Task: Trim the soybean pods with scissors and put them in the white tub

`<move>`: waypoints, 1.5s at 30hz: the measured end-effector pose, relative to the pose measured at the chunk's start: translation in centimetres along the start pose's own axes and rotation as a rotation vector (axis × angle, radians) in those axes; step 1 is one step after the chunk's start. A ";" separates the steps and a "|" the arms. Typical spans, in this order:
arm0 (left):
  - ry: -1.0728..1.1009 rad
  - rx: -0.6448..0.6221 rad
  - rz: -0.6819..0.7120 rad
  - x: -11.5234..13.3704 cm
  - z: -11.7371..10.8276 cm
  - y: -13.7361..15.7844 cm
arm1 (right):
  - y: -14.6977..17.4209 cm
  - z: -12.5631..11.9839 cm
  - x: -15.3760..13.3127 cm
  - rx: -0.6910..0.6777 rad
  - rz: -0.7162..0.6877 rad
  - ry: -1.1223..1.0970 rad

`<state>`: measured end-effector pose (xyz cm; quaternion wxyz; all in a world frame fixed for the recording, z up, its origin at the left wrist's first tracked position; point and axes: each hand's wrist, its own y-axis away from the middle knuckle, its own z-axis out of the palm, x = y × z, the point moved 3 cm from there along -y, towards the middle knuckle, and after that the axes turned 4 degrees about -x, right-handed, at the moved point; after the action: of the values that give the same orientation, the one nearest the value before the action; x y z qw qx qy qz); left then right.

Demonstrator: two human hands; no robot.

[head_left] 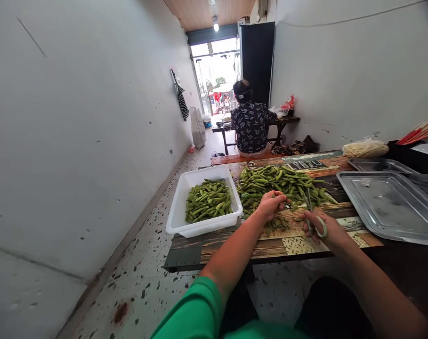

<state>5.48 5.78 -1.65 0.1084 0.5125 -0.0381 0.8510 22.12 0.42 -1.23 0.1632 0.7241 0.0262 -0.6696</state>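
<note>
A heap of green edamame pods [273, 181] is spread on the patterned wooden table in front of me. My left hand [271, 205] is closed at the near edge of the heap, with a pod pinched between its fingertips. Through the handle loops of a pair of scissors [320, 228] go the fingers of my right hand [327, 230]; the blades point up and away, just right of the left fingertips. Small cut bits [279, 223] lie beneath the left hand. On the left stands a white plastic tub [199, 229] partly filled with more pods.
Metal trays [386, 197] sit on the right side of the table [214, 252]. Behind them are a bag of skewers [365, 148] and red-tipped sticks [416, 133]. Another person [251, 125] sits farther off at a second table, back turned. A white wall [93, 141] runs along the left.
</note>
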 end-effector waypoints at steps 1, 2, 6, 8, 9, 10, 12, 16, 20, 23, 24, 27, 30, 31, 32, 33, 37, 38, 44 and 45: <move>0.026 0.011 0.004 0.0 0.0 0.0 | 0.3 0.5 0.1 -0.023 0.012 -0.029; 0.042 0.018 0.006 0.1 -0.1 0.0 | 0.4 1.0 0.2 -0.026 0.030 -0.037; 0.025 -0.034 0.015 0.1 0.0 0.2 | 0.2 1.9 0.4 -0.020 0.051 0.004; -0.003 -0.102 0.024 0.1 0.2 0.3 | 0.0 2.0 0.2 -0.034 0.045 0.013; -0.018 -0.130 0.027 0.0 0.3 0.4 | -0.2 1.9 0.1 -0.040 0.038 0.018; -0.034 -0.153 0.028 -0.1 0.4 0.4 | -0.3 1.9 -0.1 -0.044 0.029 0.026; -0.065 -0.178 0.024 -0.2 0.4 0.3 | -0.6 1.8 -0.2 -0.035 0.013 0.051; -0.090 -0.209 0.005 -0.5 0.4 0.2 | -1.1 1.4 0.0 0.029 -0.012 0.121; -0.091 -0.219 -0.004 -0.4 0.6 0.4 | -1.3 1.4 0.5 0.031 -0.021 0.126; -0.101 -0.223 -0.017 -0.1 0.8 0.7 | -1.2 1.5 0.6 0.024 -0.033 0.118; -0.107 -0.222 -0.021 0.0 0.9 0.8 | -1.1 1.6 0.5 0.022 -0.046 0.129; -0.119 -0.222 -0.038 0.2 1.0 1.1 | -1.0 1.5 0.5 0.021 -0.101 0.180; -0.117 -0.228 -0.061 0.3 1.0 1.2 | -0.8 1.3 0.4 0.043 -0.140 0.190; -0.108 -0.227 -0.072 0.4 1.0 1.3 | -0.8 1.1 0.3 0.062 -0.143 0.179; -0.089 -0.223 -0.084 0.4 1.0 1.3 | -0.7 0.7 0.3 0.088 -0.144 0.159; -0.060 -0.217 -0.096 0.5 1.0 1.2 | -0.7 0.3 0.2 0.122 -0.146 0.133; 0.083 -0.148 -0.110 0.8 0.7 1.0 | -0.5 -2.8 0.6 0.366 -0.243 0.001; 0.090 -0.122 -0.109 0.8 0.6 1.0 | -0.5 -3.7 1.0 0.432 -0.268 -0.024; -0.377 -0.016 -0.005 -0.4 0.8 0.9 | -0.5 -5.9 3.7 0.593 -0.340 -0.053; -0.502 -0.028 -0.018 -0.9 1.2 0.8 | -0.4 -5.7 3.9 0.582 -0.349 -0.031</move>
<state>6.74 4.69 -1.88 0.1104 0.7066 -0.0709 0.6953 27.92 1.70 -4.80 -0.1672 0.7148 -0.0450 -0.6776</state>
